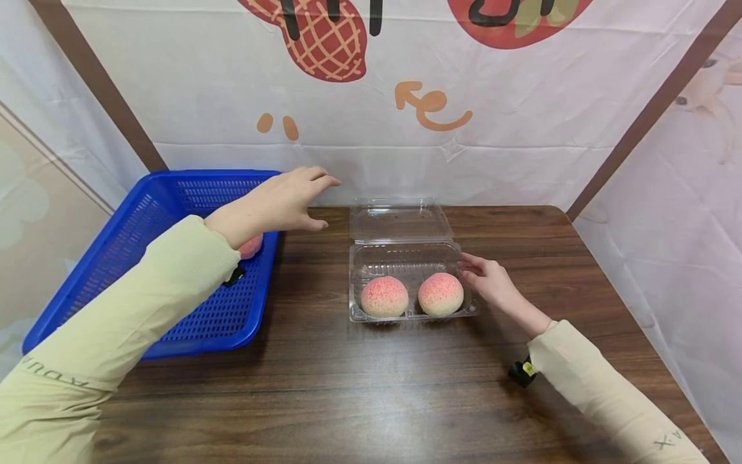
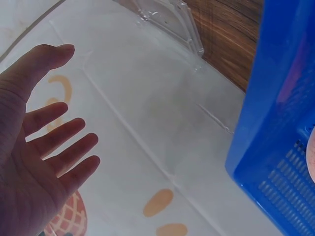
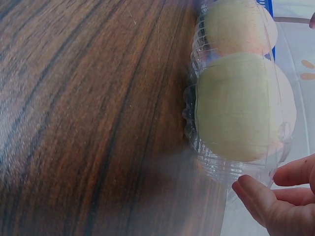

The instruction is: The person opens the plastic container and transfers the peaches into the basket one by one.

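Blue basket (image 1: pixel 255 322): left on the table (image 1: pixel 348 386), one pink ball (image 1: pixel 251 247) partly visible inside.
Clear box (image 1: pixel 400 252): right of it, lid (image 1: pixel 400 222) open.
Left hand (image 1: pixel 278 201): raised, fingers spread, holding nothing.
Right hand (image 1: pixel 491 281): fingers narrow at the box's right edge; whether pinching, cannot tell.
Two pink-and-cream balls (image 1: pixel 385 296): side by side inside the box.

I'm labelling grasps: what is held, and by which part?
The right hand seems to pinch the clear container by its right edge; the left hand holds nothing.
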### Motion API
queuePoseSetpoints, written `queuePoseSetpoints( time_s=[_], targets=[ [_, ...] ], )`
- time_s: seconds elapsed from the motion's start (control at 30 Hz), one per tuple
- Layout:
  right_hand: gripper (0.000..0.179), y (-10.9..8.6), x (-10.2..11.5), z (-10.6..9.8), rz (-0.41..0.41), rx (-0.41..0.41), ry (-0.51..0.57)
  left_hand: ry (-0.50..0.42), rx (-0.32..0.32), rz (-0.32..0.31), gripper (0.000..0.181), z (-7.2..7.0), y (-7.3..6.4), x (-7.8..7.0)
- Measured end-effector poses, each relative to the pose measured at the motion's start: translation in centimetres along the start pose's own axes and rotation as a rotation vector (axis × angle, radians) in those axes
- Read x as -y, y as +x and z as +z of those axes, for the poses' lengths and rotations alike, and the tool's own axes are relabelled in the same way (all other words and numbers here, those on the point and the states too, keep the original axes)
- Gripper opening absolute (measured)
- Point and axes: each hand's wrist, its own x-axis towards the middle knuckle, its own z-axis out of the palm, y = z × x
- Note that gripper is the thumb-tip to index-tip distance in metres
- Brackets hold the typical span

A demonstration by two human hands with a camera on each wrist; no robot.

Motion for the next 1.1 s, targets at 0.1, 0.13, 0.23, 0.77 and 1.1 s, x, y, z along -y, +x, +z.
queuePoseSetpoints(
  time_s=[0.1, 0.13, 0.23, 0.77, 1.1],
  targets=[
    [0.046, 0.0, 0.0, 0.0, 0.004, 0.003, 0.002, -0.002, -0.008, 0.010, 0.068, 0.0, 0.2, -0.3],
    [0.046, 0.0, 0.1, 0.0, 0.004, 0.003, 0.002, -0.004, -0.013, 0.016, 0.067, 0.0, 0.2, -0.4],
    [0.046, 0.0, 0.1, -0.1, 0.005, 0.002, 0.006, 0.000, -0.026, 0.041, 0.067, 0.0, 0.4, -0.7],
    [0.046, 0.4, 0.0, -0.2, -0.001, 0.000, 0.022, -0.001, -0.020, 0.095, 0.068, 0.2, 1.3, -2.2],
    [0.046, 0.6, 0.1, -0.4, 0.005, 0.011, 0.004, -0.010, 0.008, 0.109, 0.068, 0.3, 1.7, -2.8]
  ],
)
